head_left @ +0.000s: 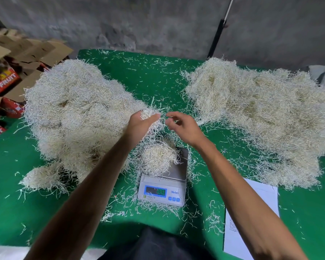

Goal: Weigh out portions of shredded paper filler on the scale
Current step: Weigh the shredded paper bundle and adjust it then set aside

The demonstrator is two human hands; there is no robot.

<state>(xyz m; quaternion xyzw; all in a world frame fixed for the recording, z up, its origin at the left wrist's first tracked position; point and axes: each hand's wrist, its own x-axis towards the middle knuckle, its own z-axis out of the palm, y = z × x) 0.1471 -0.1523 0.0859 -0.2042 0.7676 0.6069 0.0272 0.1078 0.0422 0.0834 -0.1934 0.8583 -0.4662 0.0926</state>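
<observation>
A small white digital scale (162, 192) with a steel pan sits on the green table, front centre. A loose clump of shredded paper (159, 158) lies on its pan. Above the scale, my left hand (139, 126) grips a handful of shredded paper (151, 114). My right hand (184, 128) is beside it, fingers curled, pinching a few strands pulled from that handful. A big pile of shredded paper (73, 117) spreads to the left. Another big pile (261, 117) lies to the right.
The green table (148, 76) is littered with loose strands. A white sheet of paper (251, 218) lies at the front right. Cardboard fruit boxes (13, 72) are stacked off the table's left side. A grey wall and a dark pole (217, 36) stand behind.
</observation>
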